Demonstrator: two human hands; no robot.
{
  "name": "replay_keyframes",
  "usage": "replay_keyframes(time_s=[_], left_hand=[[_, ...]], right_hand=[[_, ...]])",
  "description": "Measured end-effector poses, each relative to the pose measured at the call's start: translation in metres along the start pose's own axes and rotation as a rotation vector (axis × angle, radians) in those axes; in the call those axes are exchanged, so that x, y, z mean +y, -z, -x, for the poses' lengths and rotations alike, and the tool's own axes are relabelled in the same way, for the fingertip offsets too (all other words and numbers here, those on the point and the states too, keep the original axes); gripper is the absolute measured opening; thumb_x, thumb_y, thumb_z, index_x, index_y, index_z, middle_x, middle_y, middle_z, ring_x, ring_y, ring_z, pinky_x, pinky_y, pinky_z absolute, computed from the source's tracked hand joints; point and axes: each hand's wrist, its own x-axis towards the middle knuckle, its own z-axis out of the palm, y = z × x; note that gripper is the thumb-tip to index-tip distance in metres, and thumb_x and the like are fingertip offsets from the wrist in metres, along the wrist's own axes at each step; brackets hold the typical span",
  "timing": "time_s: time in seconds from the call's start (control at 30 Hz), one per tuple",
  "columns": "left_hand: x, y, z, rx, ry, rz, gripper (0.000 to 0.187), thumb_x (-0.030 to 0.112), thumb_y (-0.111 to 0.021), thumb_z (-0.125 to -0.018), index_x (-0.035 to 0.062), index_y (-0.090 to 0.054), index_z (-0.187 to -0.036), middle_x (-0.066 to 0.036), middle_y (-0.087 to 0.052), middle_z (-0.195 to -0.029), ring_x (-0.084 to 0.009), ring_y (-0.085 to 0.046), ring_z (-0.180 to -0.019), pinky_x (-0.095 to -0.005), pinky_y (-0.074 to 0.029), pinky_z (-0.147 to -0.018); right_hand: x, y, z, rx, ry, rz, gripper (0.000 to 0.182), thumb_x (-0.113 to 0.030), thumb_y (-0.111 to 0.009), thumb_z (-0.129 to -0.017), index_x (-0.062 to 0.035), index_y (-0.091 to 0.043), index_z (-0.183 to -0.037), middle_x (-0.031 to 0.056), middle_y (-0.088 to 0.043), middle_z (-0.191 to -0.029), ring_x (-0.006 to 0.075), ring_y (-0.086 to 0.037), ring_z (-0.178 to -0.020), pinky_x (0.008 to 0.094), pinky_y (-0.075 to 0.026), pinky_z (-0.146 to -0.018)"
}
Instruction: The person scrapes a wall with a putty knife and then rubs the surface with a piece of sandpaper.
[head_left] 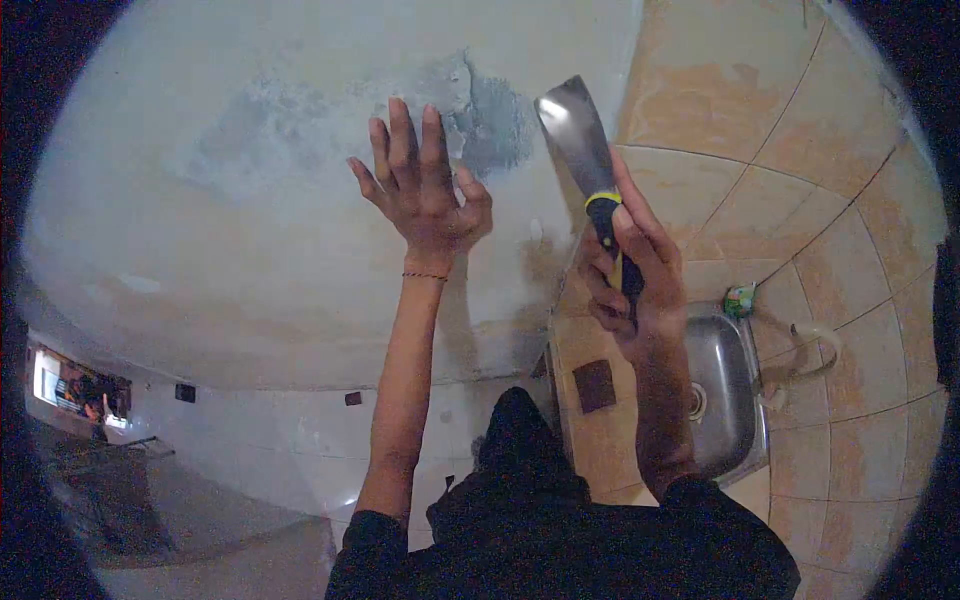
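My right hand (640,262) grips a putty knife (578,135) by its black and yellow handle, the shiny metal blade pointing up and to the left. The index finger lies along the neck of the tool. On the left, my left hand (425,190) has its fingers spread, against the pale wall (300,260), with a thin cord round the wrist. Just above its fingertips is a grey damaged patch (495,125) where the coating has a ragged, peeling edge. Fainter grey blotches spread to the left of that hand.
A metal sink (722,420) is set in the tiled counter at the right, with a green and white packet (740,300) at its corner. Nearby lies a dark brown square (595,386). Orange-beige tiles (790,215) cover the right wall. A dark rack (110,490) stands lower left.
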Motion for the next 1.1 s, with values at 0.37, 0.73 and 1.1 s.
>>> replay_keyframes(time_s=[0.37, 0.73, 1.1], left_hand=[[-0.001, -0.001, 0.001, -0.002, 0.014, -0.005, 0.064, 0.029, -0.045, -0.082, 0.0151, -0.047, -0.145, -0.010, -0.041, -0.153, -0.0290, -0.029, -0.145, -0.0513, -0.001, -0.120], [0.003, 0.004, 0.000, -0.013, 0.019, 0.020, 0.065, 0.027, -0.046, -0.081, 0.0153, -0.047, -0.145, -0.011, -0.040, -0.153, -0.0299, -0.029, -0.145, -0.0517, -0.001, -0.120], [-0.002, 0.001, 0.002, -0.031, 0.029, 0.020, 0.065, 0.029, -0.047, -0.081, 0.0161, -0.047, -0.145, -0.009, -0.040, -0.153, -0.0284, -0.027, -0.146, -0.0523, 0.000, -0.120]], right_hand=[[-0.003, -0.004, 0.000, -0.028, -0.015, -0.003, 0.070, -0.036, -0.057, -0.097, -0.0154, -0.025, -0.155, -0.0014, -0.045, -0.075, 0.0031, -0.035, -0.045, 0.0171, -0.024, -0.032], [0.000, 0.001, 0.003, -0.016, -0.009, -0.024, 0.069, -0.036, -0.057, -0.096, -0.0175, -0.026, -0.155, -0.0017, -0.041, -0.074, 0.0032, -0.032, -0.047, 0.0163, -0.022, -0.033], [-0.001, -0.007, 0.000, 0.007, 0.030, 0.050, 0.065, -0.035, -0.054, -0.097, -0.0182, -0.027, -0.154, -0.0022, -0.040, -0.072, 0.0023, -0.030, -0.045, 0.0157, -0.023, -0.032]])
